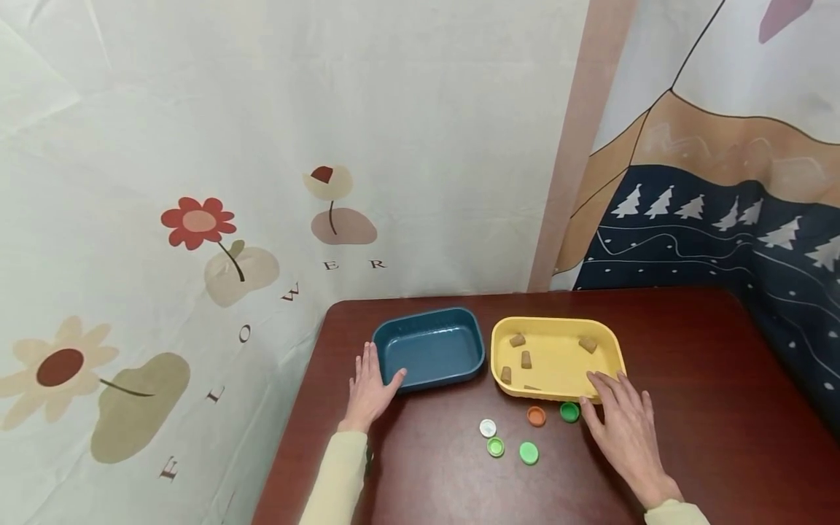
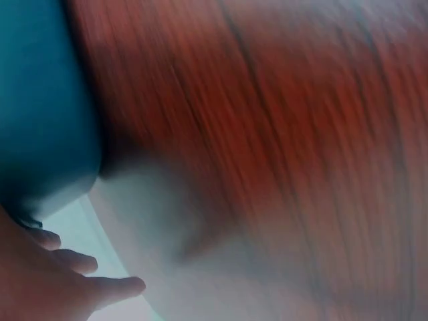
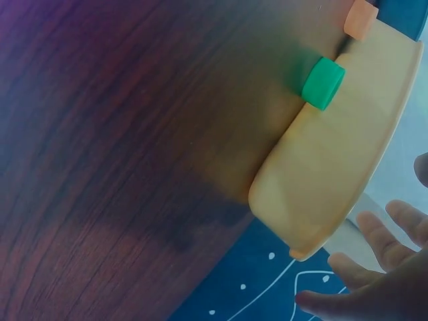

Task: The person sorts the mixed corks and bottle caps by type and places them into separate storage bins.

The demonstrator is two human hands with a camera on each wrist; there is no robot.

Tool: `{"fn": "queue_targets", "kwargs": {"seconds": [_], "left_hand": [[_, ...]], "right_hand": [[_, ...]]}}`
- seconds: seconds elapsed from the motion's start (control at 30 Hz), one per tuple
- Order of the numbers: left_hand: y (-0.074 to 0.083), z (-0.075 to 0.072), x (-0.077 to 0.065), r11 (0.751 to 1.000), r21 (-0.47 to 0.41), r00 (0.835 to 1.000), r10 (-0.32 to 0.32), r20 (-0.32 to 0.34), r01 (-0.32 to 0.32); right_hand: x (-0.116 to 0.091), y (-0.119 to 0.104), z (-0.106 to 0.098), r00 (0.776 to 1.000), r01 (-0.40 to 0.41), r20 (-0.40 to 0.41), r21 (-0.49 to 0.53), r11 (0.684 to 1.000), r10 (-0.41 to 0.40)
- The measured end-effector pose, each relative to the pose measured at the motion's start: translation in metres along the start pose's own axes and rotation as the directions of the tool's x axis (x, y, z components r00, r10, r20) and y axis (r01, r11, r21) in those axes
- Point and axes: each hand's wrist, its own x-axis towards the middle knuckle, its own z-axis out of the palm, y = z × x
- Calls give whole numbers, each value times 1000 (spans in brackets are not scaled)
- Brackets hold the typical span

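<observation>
My left hand (image 1: 369, 394) lies at the left side of a dark blue tray (image 1: 394, 388), its fingers straight along the outer side and the thumb by the front rim. Whether it touches the tray is hard to tell. My right hand (image 1: 623, 430) hovers at the front right corner of a yellow tray (image 1: 554, 326), fingers loosely spread and holding nothing. Inside that tray lie several brown cork stoppers (image 1: 526, 359). In the right wrist view, the fingers (image 3: 381, 241) appear apart from the tray's wall (image 3: 328, 167).
In front of the trays lie several bottle caps: a white one (image 1: 488, 428), a lime one (image 1: 495, 446), a bright green one (image 1: 529, 453), an orange one (image 1: 536, 416) and a dark green one (image 1: 569, 412). Printed cloth (image 1: 446, 182) hangs behind the reddish-brown table (image 1: 695, 350).
</observation>
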Motion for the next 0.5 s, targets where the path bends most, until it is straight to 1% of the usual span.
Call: {"fn": "queue_targets", "kwargs": {"seconds": [0.17, 0.27, 0.4, 0.5], "left_hand": [[-4, 0, -1, 999, 23, 999, 30, 18, -30], [-5, 1, -1, 999, 22, 999, 45, 26, -46], [-4, 1, -2, 999, 7, 998, 51, 37, -52], [-3, 0, -3, 999, 3, 998, 50, 44, -50]], "right_hand": [[-2, 0, -2, 1000, 5, 4, 0, 1000, -5], [-3, -2, -2, 1000, 16, -1, 1, 1000, -16], [-3, -8, -3, 999, 43, -4, -3, 999, -43], [-6, -14, 0, 997, 79, 3, -2, 997, -79]]}}
